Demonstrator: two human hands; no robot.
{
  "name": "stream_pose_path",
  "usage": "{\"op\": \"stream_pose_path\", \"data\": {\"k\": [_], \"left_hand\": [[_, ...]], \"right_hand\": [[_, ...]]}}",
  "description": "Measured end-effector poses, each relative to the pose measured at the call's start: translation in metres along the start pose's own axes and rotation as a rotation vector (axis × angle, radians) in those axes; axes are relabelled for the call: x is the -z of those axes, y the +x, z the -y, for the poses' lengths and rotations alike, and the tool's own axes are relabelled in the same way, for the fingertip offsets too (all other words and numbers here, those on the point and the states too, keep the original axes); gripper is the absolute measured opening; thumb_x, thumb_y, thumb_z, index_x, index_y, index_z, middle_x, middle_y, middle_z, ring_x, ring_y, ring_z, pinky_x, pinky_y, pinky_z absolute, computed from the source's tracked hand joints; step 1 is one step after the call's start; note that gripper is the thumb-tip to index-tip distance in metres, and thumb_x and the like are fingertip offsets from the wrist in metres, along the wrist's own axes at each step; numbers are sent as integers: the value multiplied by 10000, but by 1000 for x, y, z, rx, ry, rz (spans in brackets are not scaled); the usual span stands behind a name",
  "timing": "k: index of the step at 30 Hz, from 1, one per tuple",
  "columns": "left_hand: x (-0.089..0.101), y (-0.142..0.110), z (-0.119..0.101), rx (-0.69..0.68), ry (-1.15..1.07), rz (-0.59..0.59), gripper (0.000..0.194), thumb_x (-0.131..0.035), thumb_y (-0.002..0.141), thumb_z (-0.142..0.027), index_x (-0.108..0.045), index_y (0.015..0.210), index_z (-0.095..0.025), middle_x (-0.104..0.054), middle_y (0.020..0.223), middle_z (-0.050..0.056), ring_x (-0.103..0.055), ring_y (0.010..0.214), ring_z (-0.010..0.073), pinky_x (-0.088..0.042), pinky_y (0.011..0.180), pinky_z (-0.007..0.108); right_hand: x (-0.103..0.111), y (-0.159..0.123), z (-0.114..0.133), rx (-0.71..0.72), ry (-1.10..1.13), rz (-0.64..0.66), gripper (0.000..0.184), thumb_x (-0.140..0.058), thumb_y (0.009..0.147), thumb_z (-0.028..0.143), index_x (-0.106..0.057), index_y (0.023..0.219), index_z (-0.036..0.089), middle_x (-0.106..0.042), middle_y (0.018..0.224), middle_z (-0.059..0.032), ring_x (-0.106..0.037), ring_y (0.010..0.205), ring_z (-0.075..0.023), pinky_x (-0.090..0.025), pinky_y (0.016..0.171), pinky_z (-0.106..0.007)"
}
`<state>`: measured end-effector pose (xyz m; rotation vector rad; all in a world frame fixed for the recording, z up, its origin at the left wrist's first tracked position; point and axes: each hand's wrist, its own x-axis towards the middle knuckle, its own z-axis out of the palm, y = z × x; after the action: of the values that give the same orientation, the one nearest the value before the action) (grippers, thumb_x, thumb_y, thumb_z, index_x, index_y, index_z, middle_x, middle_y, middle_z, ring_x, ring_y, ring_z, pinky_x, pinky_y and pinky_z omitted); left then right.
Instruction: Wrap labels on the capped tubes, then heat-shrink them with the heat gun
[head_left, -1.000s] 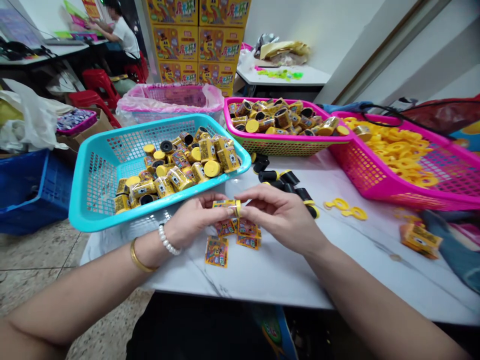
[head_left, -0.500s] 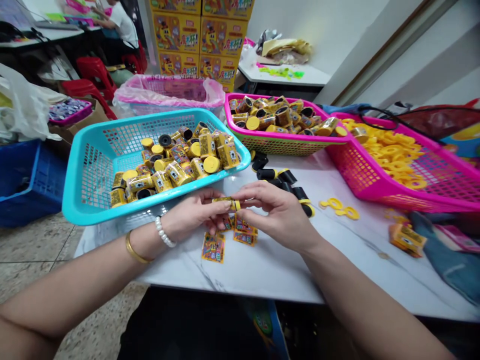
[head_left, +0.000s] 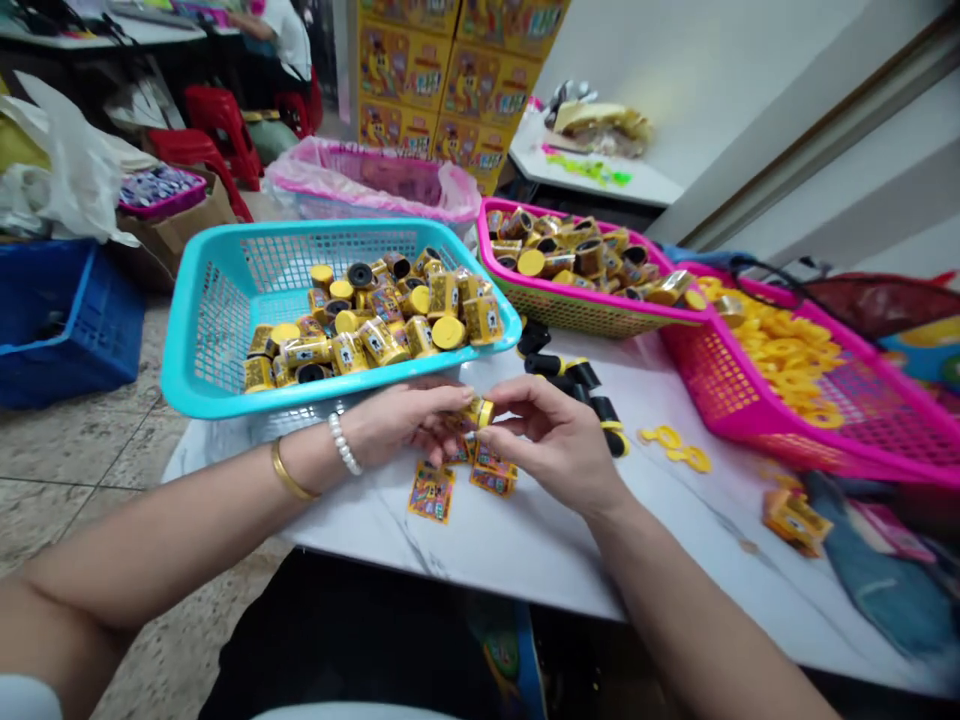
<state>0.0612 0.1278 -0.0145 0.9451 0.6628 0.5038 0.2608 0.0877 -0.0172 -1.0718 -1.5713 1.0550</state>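
Note:
A small yellow labelled cylinder with a yellow end cap (head_left: 478, 412) is held between the fingertips of my left hand (head_left: 401, 420) and my right hand (head_left: 551, 440). Both hands pinch it just past the front rim of a turquoise plastic basket (head_left: 337, 378). Below my hands, several printed orange-yellow paper labels (head_left: 432, 491) lie on the white marble-patterned table (head_left: 480, 560). Close to my right hand stands a loose group of black cylinders with yellow ends (head_left: 574, 378).
Yellow labelled cylinders fill the turquoise basket. A pink-rimmed basket (head_left: 570, 300) holds more, and a magenta basket (head_left: 750, 420) holds yellow rings. Loose rings (head_left: 675, 448) and a labelled box (head_left: 796, 522) lie on the table. A blue crate (head_left: 67, 325) stands on the floor at left; a co-worker sits far back.
The cylinder has shifted right and turned, its yellow cap now angled upward between my fingertips. The whole view has swung, so the table and baskets sit further right and lower.

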Motion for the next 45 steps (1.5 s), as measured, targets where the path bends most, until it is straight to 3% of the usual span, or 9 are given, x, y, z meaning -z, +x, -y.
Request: {"op": "stream_pose_path", "data": {"k": [3, 7, 11, 18, 24, 28, 34, 39, 45], "left_hand": [[2, 1, 1, -18, -43, 8, 380, -800, 740, -426, -647, 904, -119, -650, 750, 32, -584, 580, 88, -455, 489, 193], [1, 1, 5, 20, -76, 67, 380, -818, 730, -440, -663, 835, -110, -637, 676, 30, -575, 558, 86, -448, 472, 181], [1, 0, 5, 60, -159, 143, 426, -863, 672, -442, -667, 847, -107, -668, 724, 38, -609, 600, 92, -489, 531, 190], [3, 2, 4, 84, -188, 151, 372, -878, 668, -369, -667, 819, -102, -671, 721, 37, -613, 610, 97, -482, 539, 193], [3, 3, 6, 99, -156, 170, 333, -850, 715, -365, -667, 817, -106, -646, 670, 21, -597, 587, 91, -493, 541, 194], [5, 4, 8, 84, -135, 178, 402, -852, 690, -452, -668, 793, -110, -637, 617, 21, -572, 525, 80, -470, 485, 170], [5, 3, 5, 41, -53, 157, 514, -788, 699, -598, -673, 813, -111, -685, 692, 58, -572, 491, 75, -458, 452, 172], [2, 4, 8, -90, 58, 52, 529, -745, 728, -634, -667, 784, -114, -619, 555, 23, -562, 466, 92, -443, 430, 178], [-5, 3, 9, 105, -73, 50, 549, -653, 806, -648, -648, 713, -107, -628, 544, 25, -525, 393, 71, -381, 353, 161]], "right_hand": [[7, 4, -3, -67, 127, 59, 293, -872, 676, 293, -673, 883, 232, -639, 858, 7, -659, 746, -131, -611, 624, -245], [14, 3, -3, -123, 198, 181, 331, -842, 726, 321, -750, 1044, 293, -629, 1012, -26, -662, 718, -128, -635, 591, -288], [14, -3, -1, -31, 222, 120, 169, -833, 741, 268, -802, 904, 298, -585, 983, -40, -664, 776, -154, -649, 547, -281], [12, -4, 3, -103, 250, 223, 256, -807, 773, 262, -781, 1022, 315, -564, 1031, -40, -675, 708, -140, -660, 524, -302], [8, -8, -8, -56, 226, 90, 177, -821, 746, 220, -795, 893, 315, -565, 966, -26, -662, 697, -137, -647, 501, -286], [8, -4, -13, -144, 244, 126, 199, -817, 751, 305, -777, 946, 300, -565, 1029, -34, -658, 660, -130, -635, 492, -298], [10, 2, -11, 14, 139, 141, 220, -816, 761, 312, -786, 978, 297, -625, 1022, -51, -651, 936, -176, -628, 807, -332], [10, -3, -8, -43, 140, 123, 251, -792, 776, 283, -775, 1025, 304, -595, 1101, -61, -656, 903, -186, -655, 666, -335], [1, -5, -2, 117, 70, 21, 141, -828, 732, 250, -788, 863, 282, -627, 933, -57, -656, 865, -189, -641, 608, -300]]}}
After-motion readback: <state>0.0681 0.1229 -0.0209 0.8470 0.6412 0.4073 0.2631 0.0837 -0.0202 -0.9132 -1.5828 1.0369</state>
